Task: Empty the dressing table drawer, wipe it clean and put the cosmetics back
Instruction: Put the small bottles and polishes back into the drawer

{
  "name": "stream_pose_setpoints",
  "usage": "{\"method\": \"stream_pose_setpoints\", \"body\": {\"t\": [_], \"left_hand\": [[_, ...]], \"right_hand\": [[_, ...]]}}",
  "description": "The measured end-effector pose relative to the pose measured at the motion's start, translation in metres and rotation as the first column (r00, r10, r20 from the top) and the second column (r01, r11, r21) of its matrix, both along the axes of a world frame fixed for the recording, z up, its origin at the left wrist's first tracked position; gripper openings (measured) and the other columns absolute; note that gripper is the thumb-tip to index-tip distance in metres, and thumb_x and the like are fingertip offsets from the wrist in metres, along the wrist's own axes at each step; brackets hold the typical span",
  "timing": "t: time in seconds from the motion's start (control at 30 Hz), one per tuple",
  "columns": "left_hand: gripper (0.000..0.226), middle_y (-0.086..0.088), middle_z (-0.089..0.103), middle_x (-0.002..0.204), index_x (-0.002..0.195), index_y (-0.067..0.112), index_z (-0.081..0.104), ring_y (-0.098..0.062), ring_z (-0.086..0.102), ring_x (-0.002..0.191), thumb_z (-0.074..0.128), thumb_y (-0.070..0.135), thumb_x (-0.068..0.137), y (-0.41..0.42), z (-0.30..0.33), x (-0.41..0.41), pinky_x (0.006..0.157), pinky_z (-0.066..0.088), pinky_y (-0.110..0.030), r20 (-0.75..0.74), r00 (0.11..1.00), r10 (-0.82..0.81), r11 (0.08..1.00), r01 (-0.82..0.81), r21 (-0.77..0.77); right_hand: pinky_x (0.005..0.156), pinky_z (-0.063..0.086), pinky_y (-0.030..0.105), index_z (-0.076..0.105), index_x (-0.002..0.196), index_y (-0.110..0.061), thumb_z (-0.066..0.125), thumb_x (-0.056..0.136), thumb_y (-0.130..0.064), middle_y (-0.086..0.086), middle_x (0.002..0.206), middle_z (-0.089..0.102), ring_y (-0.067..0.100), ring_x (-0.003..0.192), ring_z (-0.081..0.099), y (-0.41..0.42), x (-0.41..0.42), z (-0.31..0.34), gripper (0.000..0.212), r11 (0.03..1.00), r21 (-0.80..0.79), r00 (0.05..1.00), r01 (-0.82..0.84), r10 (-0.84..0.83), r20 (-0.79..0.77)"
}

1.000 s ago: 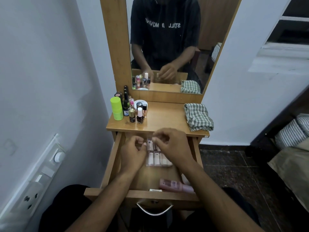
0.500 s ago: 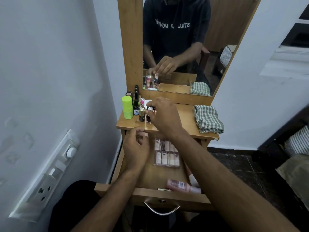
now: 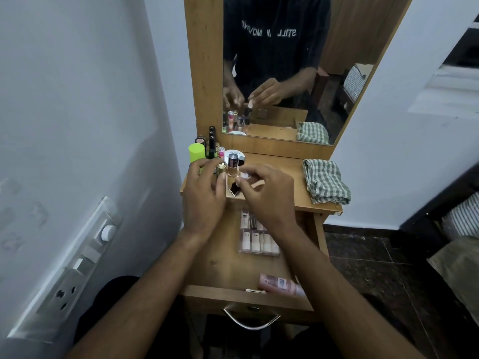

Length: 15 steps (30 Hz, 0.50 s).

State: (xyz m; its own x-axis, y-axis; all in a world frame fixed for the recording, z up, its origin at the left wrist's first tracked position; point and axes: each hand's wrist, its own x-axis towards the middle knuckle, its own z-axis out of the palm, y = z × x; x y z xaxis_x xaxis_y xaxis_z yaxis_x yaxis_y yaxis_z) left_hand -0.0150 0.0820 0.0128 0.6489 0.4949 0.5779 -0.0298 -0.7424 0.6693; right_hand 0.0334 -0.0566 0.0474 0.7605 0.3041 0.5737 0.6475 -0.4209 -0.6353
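We see the drawer [image 3: 228,268] pulled open below the worktop [image 3: 282,177], with a clear case of cosmetics [image 3: 258,237] lying flat inside and a pink tube [image 3: 281,284] against its front wall. Above, our left hand [image 3: 202,200] curls round a small glass bottle [image 3: 232,168] among the cosmetics standing at the worktop's left rear. Our right hand [image 3: 269,200] pinches something small just beside it; we cannot tell what. A folded checked cloth [image 3: 325,181] lies to the right, below the mirror [image 3: 285,68].
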Motion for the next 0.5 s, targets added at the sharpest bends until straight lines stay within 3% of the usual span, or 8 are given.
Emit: {"method": "stream_pose_setpoints", "body": {"t": [0.23, 0.5], "left_hand": [[0.047, 0.000, 0.057, 0.128, 0.144, 0.024, 0.054, -0.016, 0.059, 0.107, 0.063, 0.021, 0.098, -0.002, -0.001, 0.009, 0.090, 0.056, -0.033, -0.038, 0.998, -0.045, 0.999, 0.045, 0.008], [0.039, -0.003, 0.062, 0.121, 0.133, 0.018, 0.064, -0.016, 0.059, 0.109, 0.068, 0.017, 0.094, -0.005, 0.002, 0.011, 0.091, 0.042, -0.015, -0.082, 0.997, -0.002, 1.000, 0.003, 0.014]], "right_hand": [[0.066, 0.057, 0.017, 0.077, 0.103, -0.016, 0.082, 0.082, -0.018, -0.008, 0.092, 0.073, 0.003, 0.075, 0.068, -0.041, -0.039, -0.044, 0.021, 0.995, 0.089, 0.991, -0.046, 0.057, -0.117], [0.064, 0.052, 0.012, 0.079, 0.098, -0.016, 0.086, 0.078, -0.016, -0.010, 0.086, 0.074, 0.005, 0.072, 0.070, -0.051, -0.050, -0.069, 0.022, 0.988, 0.153, 0.950, 0.024, 0.026, -0.311]]}}
